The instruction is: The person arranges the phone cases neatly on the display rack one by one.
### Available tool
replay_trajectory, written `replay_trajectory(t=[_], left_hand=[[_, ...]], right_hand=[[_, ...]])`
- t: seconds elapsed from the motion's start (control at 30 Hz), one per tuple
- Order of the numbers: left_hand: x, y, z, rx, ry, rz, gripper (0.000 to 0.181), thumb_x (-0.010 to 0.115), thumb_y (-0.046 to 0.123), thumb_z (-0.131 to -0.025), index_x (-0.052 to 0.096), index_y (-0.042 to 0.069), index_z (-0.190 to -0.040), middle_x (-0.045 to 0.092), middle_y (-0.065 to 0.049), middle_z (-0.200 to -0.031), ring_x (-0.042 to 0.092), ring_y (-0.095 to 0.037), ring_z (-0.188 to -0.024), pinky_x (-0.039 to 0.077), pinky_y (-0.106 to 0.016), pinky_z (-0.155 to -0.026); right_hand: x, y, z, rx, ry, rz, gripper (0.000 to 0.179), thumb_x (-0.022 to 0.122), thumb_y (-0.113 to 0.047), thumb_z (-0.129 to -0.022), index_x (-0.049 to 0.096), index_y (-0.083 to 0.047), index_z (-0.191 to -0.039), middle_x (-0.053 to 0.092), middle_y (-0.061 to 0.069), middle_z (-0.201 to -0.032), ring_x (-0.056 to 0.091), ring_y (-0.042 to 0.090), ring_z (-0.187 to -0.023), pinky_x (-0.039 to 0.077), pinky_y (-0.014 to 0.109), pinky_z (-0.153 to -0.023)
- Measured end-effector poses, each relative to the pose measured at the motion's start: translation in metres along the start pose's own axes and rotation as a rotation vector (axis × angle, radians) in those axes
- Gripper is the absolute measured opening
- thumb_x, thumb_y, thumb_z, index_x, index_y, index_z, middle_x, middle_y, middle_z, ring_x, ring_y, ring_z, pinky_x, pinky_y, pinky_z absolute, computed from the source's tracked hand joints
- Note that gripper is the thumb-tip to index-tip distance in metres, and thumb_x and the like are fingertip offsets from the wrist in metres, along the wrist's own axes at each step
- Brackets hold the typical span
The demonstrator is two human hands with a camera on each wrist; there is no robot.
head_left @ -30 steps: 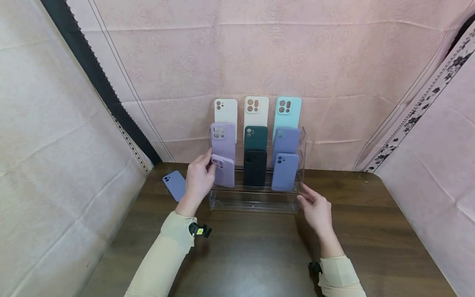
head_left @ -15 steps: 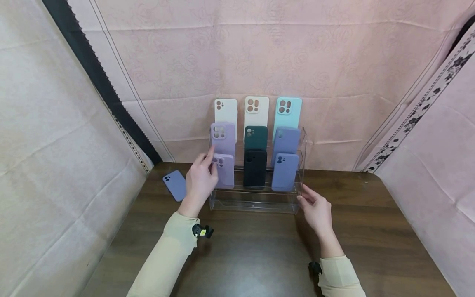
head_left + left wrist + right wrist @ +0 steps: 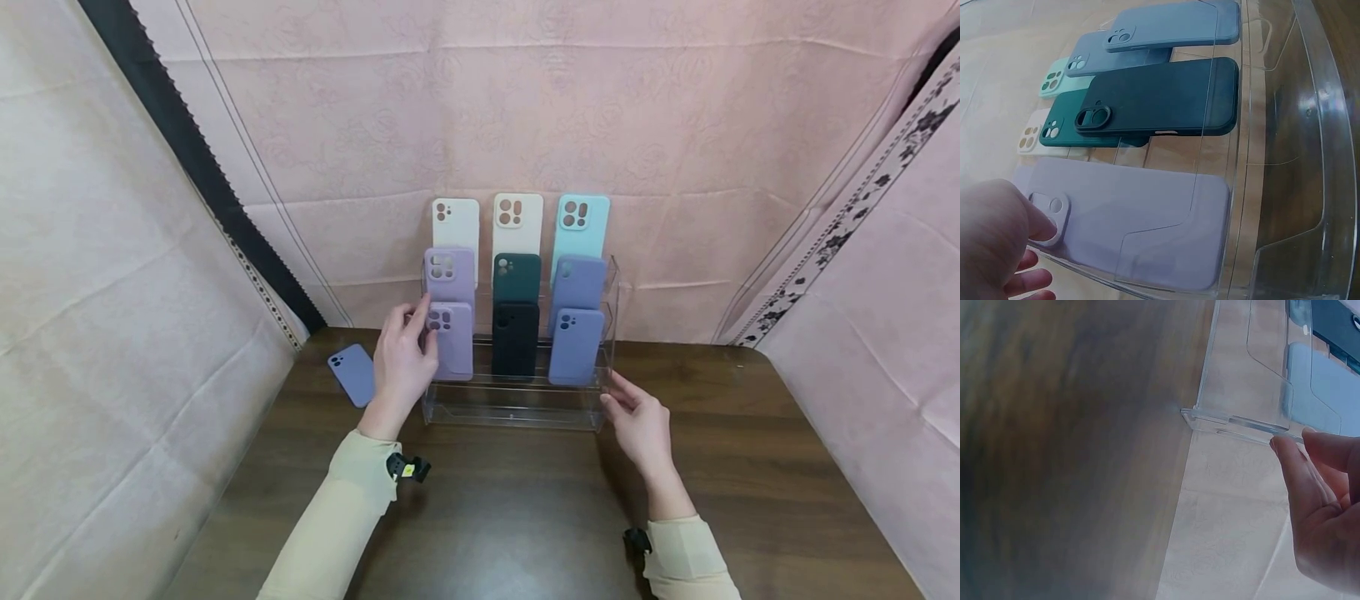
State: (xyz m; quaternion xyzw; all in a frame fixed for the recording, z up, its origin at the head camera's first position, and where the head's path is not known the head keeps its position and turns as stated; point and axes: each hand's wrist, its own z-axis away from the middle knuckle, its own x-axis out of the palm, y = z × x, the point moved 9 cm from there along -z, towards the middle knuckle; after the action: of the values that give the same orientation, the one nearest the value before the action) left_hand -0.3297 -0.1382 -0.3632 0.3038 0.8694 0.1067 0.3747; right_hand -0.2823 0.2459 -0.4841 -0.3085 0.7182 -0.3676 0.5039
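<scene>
A clear tiered display rack (image 3: 517,412) stands on the table, holding phone cases in three columns. My left hand (image 3: 405,358) is at the front lilac phone case (image 3: 453,346) in the left column. In the left wrist view, the thumb (image 3: 1038,225) lies over its camera cutout while the other fingers curl past its edge. Behind it leans another lilac case (image 3: 453,271). The middle column has a black case (image 3: 516,342) before a dark green one (image 3: 517,279). My right hand (image 3: 641,425) pinches the rack's right side edge between thumb and fingers, close to the front.
One blue-violet phone case (image 3: 352,375) lies flat on the wooden table (image 3: 510,517), left of the rack. Two blue-violet cases (image 3: 576,350) fill the right column's lower tiers. White, cream and turquoise cases (image 3: 581,229) line the back. Pale cloth (image 3: 675,167) hangs behind.
The front lilac case, tilted a second ago, now stands straighter and a little higher in its slot. My left fingers have shifted slightly at its edge. My right hand keeps its place.
</scene>
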Motion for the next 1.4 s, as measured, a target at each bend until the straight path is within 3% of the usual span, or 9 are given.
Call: replay_trajectory(t=[0.27,0.43,0.57,0.73,0.83,1.0,1.23,1.4], left_hand=[[-0.007,-0.006,0.003,-0.004,0.041,0.030,0.054,0.074,0.003,-0.096,0.064,0.007,-0.149,0.061,-0.022,-0.129,0.062,-0.037,-0.108,0.055,-0.051,-0.086],[-0.016,-0.020,0.010,-0.022,0.089,0.089,0.045,0.074,0.002,-0.096,0.070,0.004,-0.140,0.062,-0.022,-0.128,0.062,-0.039,-0.112,0.054,-0.053,-0.089],[-0.026,-0.046,0.020,-0.072,0.131,0.149,0.036,0.075,0.001,-0.095,0.072,0.001,-0.131,0.064,-0.022,-0.125,0.064,-0.040,-0.112,0.052,-0.055,-0.094],[-0.032,-0.096,0.040,-0.205,0.129,0.176,0.032,0.075,0.002,-0.095,0.070,-0.001,-0.126,0.065,-0.020,-0.124,0.065,-0.040,-0.109,0.051,-0.052,-0.089],[-0.030,-0.128,0.051,-0.301,0.079,0.170,0.034,0.075,0.004,-0.096,0.068,-0.002,-0.129,0.064,-0.022,-0.128,0.063,-0.042,-0.112,0.051,-0.053,-0.089],[-0.018,-0.174,0.066,-0.417,-0.099,0.106,0.047,0.077,0.012,-0.098,0.060,-0.003,-0.139,0.058,-0.026,-0.139,0.058,-0.046,-0.125,0.048,-0.060,-0.101],[0.003,-0.228,0.076,-0.462,-0.308,0.094,0.072,0.085,0.018,-0.094,0.048,-0.009,-0.150,0.051,-0.035,-0.148,0.049,-0.051,-0.136,0.040,-0.062,-0.113],[0.013,-0.253,0.082,-0.534,-0.420,0.137,0.091,0.087,0.026,-0.093,0.035,-0.008,-0.159,0.041,-0.036,-0.158,0.041,-0.051,-0.146,0.032,-0.063,-0.120]], right_hand=[[0.000,0.001,0.000,0.012,-0.003,-0.005,0.048,0.074,-0.010,-0.103,0.064,-0.011,-0.150,0.078,0.017,-0.121,0.078,0.031,-0.106,0.061,0.043,-0.086],[0.001,0.002,0.000,0.009,-0.001,0.004,0.047,0.073,-0.011,-0.104,0.064,-0.011,-0.150,0.078,0.016,-0.120,0.078,0.031,-0.106,0.061,0.044,-0.086],[0.001,0.002,0.000,0.005,0.002,0.015,0.047,0.074,-0.012,-0.103,0.065,-0.012,-0.150,0.078,0.016,-0.119,0.078,0.031,-0.104,0.061,0.045,-0.086],[0.002,0.001,0.000,-0.001,-0.002,0.011,0.047,0.073,-0.011,-0.103,0.064,-0.011,-0.150,0.078,0.016,-0.119,0.078,0.031,-0.104,0.061,0.044,-0.086],[0.001,0.000,0.001,-0.002,-0.002,0.013,0.048,0.073,-0.011,-0.103,0.064,-0.010,-0.150,0.078,0.017,-0.120,0.078,0.031,-0.104,0.061,0.045,-0.086],[-0.001,-0.001,0.000,0.003,0.003,0.017,0.048,0.073,-0.011,-0.103,0.064,-0.010,-0.150,0.078,0.017,-0.120,0.078,0.032,-0.105,0.061,0.045,-0.086],[-0.002,-0.001,0.000,0.006,0.006,0.018,0.048,0.073,-0.011,-0.103,0.063,-0.011,-0.151,0.078,0.017,-0.120,0.077,0.032,-0.106,0.061,0.044,-0.086],[-0.001,0.000,0.000,-0.004,0.015,0.035,0.046,0.074,-0.013,-0.103,0.065,-0.013,-0.149,0.079,0.015,-0.118,0.077,0.029,-0.106,0.062,0.044,-0.085]])
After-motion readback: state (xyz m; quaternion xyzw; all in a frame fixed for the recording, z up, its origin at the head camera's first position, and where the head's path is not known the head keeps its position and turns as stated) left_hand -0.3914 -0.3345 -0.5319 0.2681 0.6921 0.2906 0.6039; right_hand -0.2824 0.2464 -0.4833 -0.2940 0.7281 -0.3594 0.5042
